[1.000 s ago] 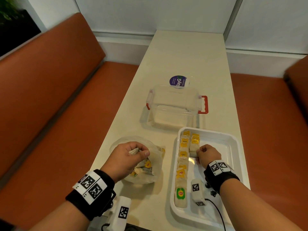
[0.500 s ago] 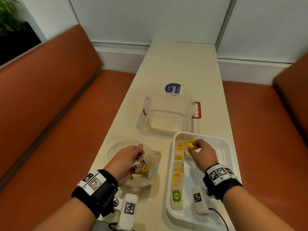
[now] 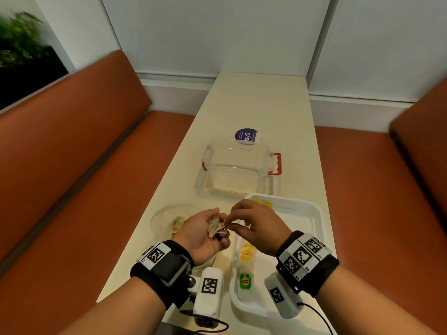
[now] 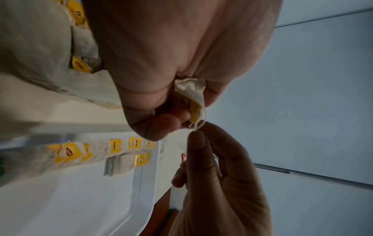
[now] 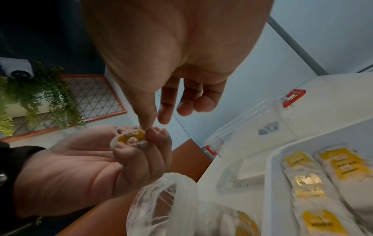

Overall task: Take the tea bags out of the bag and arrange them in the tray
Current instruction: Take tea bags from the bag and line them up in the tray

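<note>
My left hand (image 3: pixel 219 232) is turned palm up above the table, between the plastic bag (image 3: pixel 167 216) and the white tray (image 3: pixel 319 213). Its curled fingers grip a crumpled tea bag (image 3: pixel 214 226) with a yellow tag (image 5: pixel 131 137). My right hand (image 3: pixel 229 222) meets it from the right, and its thumb and forefinger pinch the tea bag's string (image 4: pixel 198 126). A column of yellow-tagged tea bags (image 3: pixel 245 257) lies along the tray's left side, with a shorter second column (image 5: pixel 347 167) beside it. More tea bags (image 4: pixel 78 63) remain inside the plastic bag.
A clear plastic container (image 3: pixel 239 170) with red latches stands just beyond the tray, a purple-labelled lid (image 3: pixel 246 136) behind it. The tray's right half (image 3: pixel 297 228) is bare. Orange bench seats flank the narrow table on both sides.
My left hand has come out of the plastic bag with a tea bag and turned palm up. My right hand has left the tray's tea bags and moved left to pinch its string.
</note>
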Available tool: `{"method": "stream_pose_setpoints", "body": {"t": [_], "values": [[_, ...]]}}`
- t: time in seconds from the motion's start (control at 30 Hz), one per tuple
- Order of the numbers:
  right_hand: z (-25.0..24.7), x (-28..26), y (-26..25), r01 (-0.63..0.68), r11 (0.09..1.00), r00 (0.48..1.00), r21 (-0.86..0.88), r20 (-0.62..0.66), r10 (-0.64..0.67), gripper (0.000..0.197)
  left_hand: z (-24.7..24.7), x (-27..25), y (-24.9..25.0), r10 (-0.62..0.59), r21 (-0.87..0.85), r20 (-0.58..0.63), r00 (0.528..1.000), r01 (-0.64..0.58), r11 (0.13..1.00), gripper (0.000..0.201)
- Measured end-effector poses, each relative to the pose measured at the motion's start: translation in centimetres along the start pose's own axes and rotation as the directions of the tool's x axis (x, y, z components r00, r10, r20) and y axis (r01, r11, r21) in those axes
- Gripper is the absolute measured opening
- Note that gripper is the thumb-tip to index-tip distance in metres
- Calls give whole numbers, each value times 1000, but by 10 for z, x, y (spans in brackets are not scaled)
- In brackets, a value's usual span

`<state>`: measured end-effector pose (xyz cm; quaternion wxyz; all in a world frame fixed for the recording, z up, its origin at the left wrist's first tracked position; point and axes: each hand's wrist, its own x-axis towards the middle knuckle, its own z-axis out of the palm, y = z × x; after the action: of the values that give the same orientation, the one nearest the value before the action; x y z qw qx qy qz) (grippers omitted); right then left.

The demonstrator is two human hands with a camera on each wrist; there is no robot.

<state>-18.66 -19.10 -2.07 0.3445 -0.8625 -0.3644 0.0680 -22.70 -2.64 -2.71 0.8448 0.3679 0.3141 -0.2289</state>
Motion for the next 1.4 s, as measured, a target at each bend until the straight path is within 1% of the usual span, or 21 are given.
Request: {"method": "stream_pose_setpoints", "body": {"t": [0.13,0.27,0.4,0.47,0.53,0.6,0.67,0.7,0.73,0.77,0.8,0.83,0.87,0.9,0.93,1.0,1.1,1.17,1.27,1.37,1.4], "values": [[-4,-4,-4,29,999,999,16,37,-30,24,7,-6,-6,1,-37,-12,1000,-1,999,33],[-5,-3,-7,59,998,997,14,42,-60,21,11,-10,-6,6,-37,11,1000,-6,999,37],[-4,5,-12,46,999,999,-23,23,-46,16,11,-9,3,-9,-3,47,999,9,1000,35],[-6,12,-19,26,999,1000,-24,12,-26,13,6,-9,10,-39,35,67,997,37,999,35],[-10,17,-28,-13,1000,1000,-7,7,14,11,-4,-11,17,-44,120,96,994,33,992,48],[-15,22,-36,-50,999,999,-17,18,50,11,-15,-10,28,5,272,77,997,-26,962,63],[-20,27,-41,-56,998,998,-37,25,57,12,-25,-11,39,138,450,66,988,-153,880,62],[-22,29,-43,-54,998,998,-43,17,55,12,-28,-12,46,221,530,111,969,-246,812,57],[-23,31,-43,-52,997,999,-48,5,53,13,-30,-14,53,290,595,198,936,-350,723,52],[-25,32,-44,-51,997,999,-52,-6,50,13,-30,-17,58,327,648,309,893,-450,614,49],[-25,34,-45,-51,997,999,-56,-15,50,14,-29,-20,63,333,695,406,851,-525,492,44],[-25,35,-47,-50,997,999,-60,-23,49,14,-26,-23,65,328,738,471,819,-570,362,38],[-26,36,-48,-48,997,998,-64,-30,47,14,-22,-24,65,332,770,505,797,-590,244,30],[-26,36,-49,-48,997,998,-65,-38,45,14,-19,-24,65,345,782,525,778,-601,165,24],[-27,37,-50,-52,997,998,-63,-48,49,14,-16,-23,63,369,778,528,765,-610,151,17],[-29,37,-51,-69,996,995,-63,-75,64,14,-15,-18,59,405,773,496,768,-603,197,5],[-32,36,-50,-83,995,989,-61,-131,74,11,-15,-14,57,399,794,480,781,-580,181,18],[-32,34,-47,-102,995,981,12,-165,102,9,-12,-15,57,390,785,494,777,-591,185,19],[-28,29,-39,-147,977,971,154,-165,172,6,-6,-16,57,407,766,504,762,-612,197,16],[-25,28,-32,-170,964,968,204,-150,202,3,-7,-12,54,394,783,479,785,-585,214,15],[-26,28,-30,-178,958,967,223,-142,212,3,-8,-11,53,385,800,465,797,-565,204,16]]}}
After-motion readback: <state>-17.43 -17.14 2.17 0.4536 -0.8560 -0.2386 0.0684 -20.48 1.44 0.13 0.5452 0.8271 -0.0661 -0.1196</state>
